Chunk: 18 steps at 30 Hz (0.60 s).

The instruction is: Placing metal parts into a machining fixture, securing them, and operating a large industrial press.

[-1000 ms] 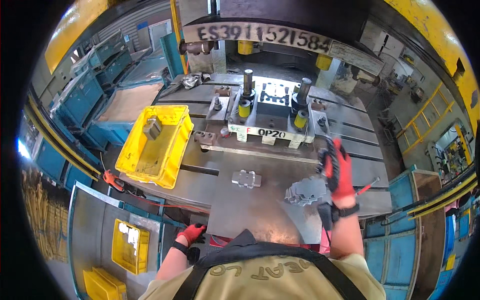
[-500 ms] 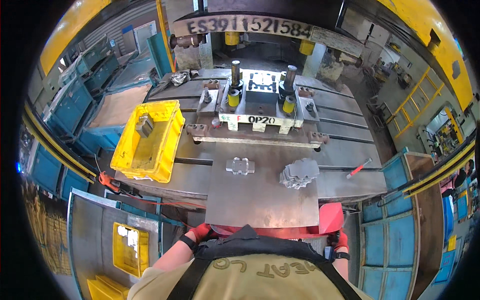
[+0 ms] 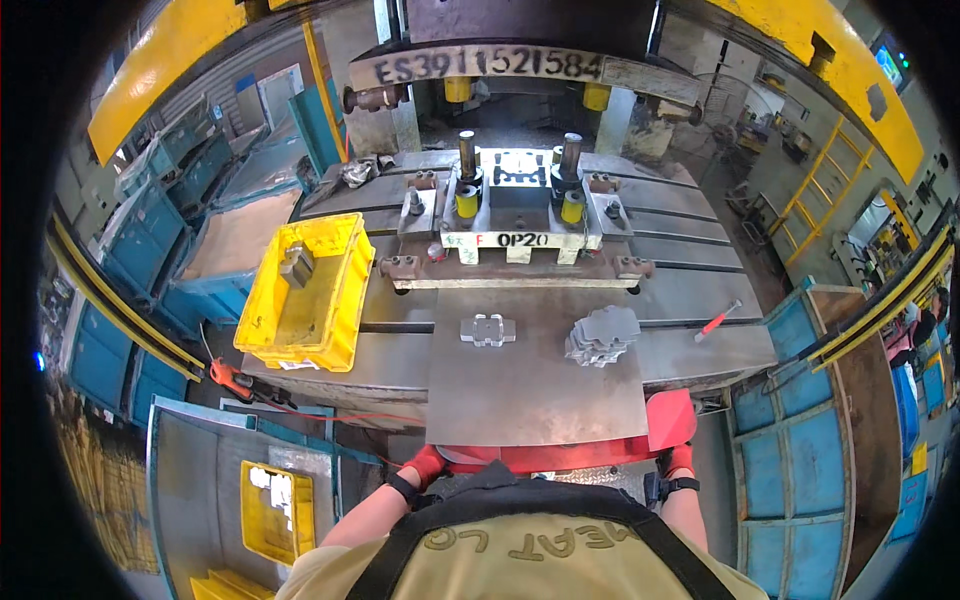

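Observation:
My left hand (image 3: 427, 465), in a red glove, is at the left end of a red panel (image 3: 560, 456) along the near edge of the metal plate (image 3: 540, 400). At the panel's other end, beside an upright red guard (image 3: 672, 419), is my right hand (image 3: 680, 460), also gloved in red. The fingers of both are largely hidden. Beyond them on the plate lie one flat grey notched metal part (image 3: 488, 330) and, to its right, a stack of similar metal parts (image 3: 602, 335). Neither hand touches these parts.
A stamping die (image 3: 520, 240) with guide posts stands on the press bed, below the raised press ram (image 3: 520, 65). Left is a yellow crate (image 3: 305, 290) with metal parts. A red-handled hammer (image 3: 718, 320) lies right. Blue bins (image 3: 785, 450) stand beside the press.
The view has shifted slightly, so the scene sits a little differently in the picture. Both hands stay at the ends of the red panel; the metal parts and ram show no clear movement.

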{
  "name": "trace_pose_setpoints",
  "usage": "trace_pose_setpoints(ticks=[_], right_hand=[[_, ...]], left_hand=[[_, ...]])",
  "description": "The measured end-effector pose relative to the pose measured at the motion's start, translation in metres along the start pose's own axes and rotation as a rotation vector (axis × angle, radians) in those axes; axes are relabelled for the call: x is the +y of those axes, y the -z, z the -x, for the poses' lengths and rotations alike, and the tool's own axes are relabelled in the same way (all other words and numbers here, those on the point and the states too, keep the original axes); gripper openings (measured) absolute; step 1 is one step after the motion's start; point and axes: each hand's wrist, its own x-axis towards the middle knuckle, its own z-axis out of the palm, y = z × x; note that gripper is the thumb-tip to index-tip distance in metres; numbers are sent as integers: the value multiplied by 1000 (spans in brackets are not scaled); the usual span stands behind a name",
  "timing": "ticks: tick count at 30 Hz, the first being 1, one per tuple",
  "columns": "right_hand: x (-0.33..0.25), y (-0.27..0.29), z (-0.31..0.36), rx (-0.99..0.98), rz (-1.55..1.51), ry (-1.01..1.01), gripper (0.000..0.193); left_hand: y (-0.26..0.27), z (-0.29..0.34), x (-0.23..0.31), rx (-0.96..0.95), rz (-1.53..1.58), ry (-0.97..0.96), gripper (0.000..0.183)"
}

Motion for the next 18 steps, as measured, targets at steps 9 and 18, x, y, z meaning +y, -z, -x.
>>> trace_pose_setpoints(ticks=[9,18], right_hand=[[-42,-9,40,95,-343,-62,22],[-87,-21,72,186,-309,-169,24]], left_hand=[[-3,-15,-41,32,216,-117,36],[-8,-4,-18,37,295,25,36]])
